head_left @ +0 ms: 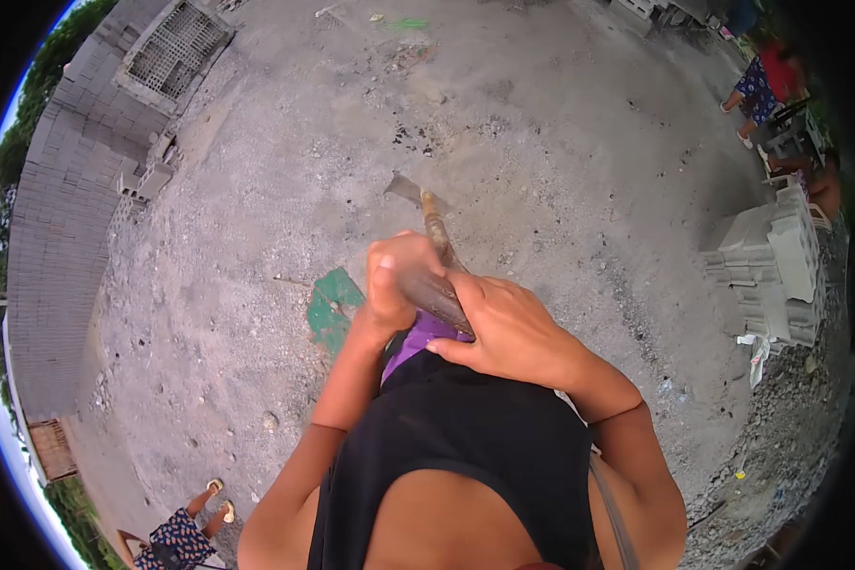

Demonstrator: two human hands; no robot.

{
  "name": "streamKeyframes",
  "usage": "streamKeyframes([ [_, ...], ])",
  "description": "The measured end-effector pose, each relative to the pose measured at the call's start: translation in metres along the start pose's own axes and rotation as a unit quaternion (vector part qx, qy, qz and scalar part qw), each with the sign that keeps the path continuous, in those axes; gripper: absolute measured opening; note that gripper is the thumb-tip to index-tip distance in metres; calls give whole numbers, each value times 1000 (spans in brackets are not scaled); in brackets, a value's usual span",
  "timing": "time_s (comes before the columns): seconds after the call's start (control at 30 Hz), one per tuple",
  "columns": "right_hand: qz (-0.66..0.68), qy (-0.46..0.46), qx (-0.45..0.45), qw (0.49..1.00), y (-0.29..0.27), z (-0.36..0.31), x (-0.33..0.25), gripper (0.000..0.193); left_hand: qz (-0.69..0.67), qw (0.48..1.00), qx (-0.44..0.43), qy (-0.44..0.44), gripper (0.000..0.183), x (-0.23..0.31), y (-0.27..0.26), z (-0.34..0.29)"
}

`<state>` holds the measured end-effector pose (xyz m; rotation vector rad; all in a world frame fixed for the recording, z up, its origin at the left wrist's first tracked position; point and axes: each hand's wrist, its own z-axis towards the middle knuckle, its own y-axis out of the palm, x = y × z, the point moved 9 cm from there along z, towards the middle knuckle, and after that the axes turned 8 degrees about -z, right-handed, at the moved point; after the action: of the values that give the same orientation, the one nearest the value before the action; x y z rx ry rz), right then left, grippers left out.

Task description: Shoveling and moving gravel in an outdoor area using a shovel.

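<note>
In front of my body I hold a hoe by its long wooden handle (434, 226). Its thin metal blade (404, 187) is low over the ground ahead, at the handle's far end; I cannot tell whether it touches. My left hand (396, 283) is closed around the handle, slightly smeared by motion. Nearer to me, my right hand (511, 328) grips the thick dark upper end of the handle (435, 296), its thumb along the near side. A flat green piece (332, 309) lies on the gravel beside my left wrist.
Grey hollow-block stacks (62, 228) line the left, with loose blocks (144, 179) at their foot. Another block stack (769, 266) stands at right, near a gravel heap (779, 427). People are at far right (765, 85) and lower left (176, 541). Gravelly ground (228, 285) surrounds me.
</note>
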<state>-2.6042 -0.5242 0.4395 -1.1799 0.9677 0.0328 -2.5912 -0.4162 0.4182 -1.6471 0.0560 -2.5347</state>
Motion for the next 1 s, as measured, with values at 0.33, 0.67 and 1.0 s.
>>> streamKeyframes([
  [0.33, -158, 353, 80, 919, -65, 214, 345, 25, -259, 937, 125, -196, 85, -240, -186, 234],
  [0.67, -36, 569, 138, 810, -149, 378, 523, 35, -333, 875, 145, -319, 70, -426, -291, 563],
  [1.0, 88, 640, 212, 733, -311, 582, 692, 25, 175, 946, 8, -272, 43, -778, -351, 883],
])
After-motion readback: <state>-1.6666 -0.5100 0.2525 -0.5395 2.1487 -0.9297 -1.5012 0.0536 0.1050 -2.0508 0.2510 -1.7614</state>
